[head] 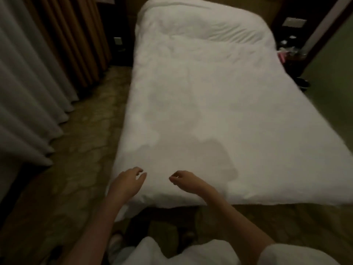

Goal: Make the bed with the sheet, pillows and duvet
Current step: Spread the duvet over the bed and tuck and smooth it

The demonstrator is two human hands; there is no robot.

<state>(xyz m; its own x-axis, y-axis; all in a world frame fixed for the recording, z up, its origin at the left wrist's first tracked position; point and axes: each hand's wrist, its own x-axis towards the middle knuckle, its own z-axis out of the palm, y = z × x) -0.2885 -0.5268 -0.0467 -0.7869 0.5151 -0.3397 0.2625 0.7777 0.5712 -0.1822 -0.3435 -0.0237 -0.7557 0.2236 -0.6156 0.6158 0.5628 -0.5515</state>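
A white duvet [210,104] lies spread over the whole bed, with a raised, wrinkled bulge [219,29] at the far head end. I stand at the foot of the bed. My left hand [128,181] hovers over the duvet's near left corner, its fingers loosely curled and holding nothing. My right hand [183,181] hangs a short way to its right above the near edge, fingers also loosely curled and empty. Whether either hand touches the cloth cannot be told. No separate pillow or sheet shows.
Pale and brown curtains [38,77] hang along the left, with a strip of patterned carpet [86,150] between them and the bed. A dark bedside stand with small items [290,52] is at the far right. A greenish wall [332,77] runs along the right.
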